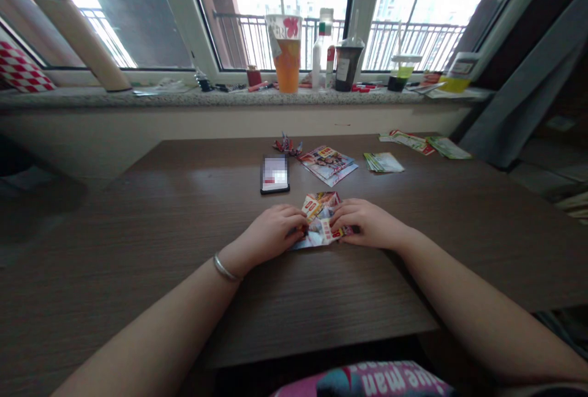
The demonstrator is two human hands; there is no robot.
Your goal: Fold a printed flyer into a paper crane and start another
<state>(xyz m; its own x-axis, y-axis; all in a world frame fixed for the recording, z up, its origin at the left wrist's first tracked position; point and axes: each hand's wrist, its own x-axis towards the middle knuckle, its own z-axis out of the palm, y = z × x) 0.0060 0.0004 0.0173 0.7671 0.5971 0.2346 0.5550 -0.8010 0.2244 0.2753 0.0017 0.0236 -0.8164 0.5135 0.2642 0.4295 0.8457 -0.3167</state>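
Observation:
A folded piece of colourful printed paper lies on the brown wooden table in front of me. My left hand, with a silver bangle on its wrist, presses on the paper's left side with curled fingers. My right hand pinches the paper's right edge. Both hands cover part of the paper.
A phone lies just beyond the paper. Further back sit a small folded paper crane, a stack of printed sheets and more leaflets to the right. Drink cups and bottles stand on the windowsill.

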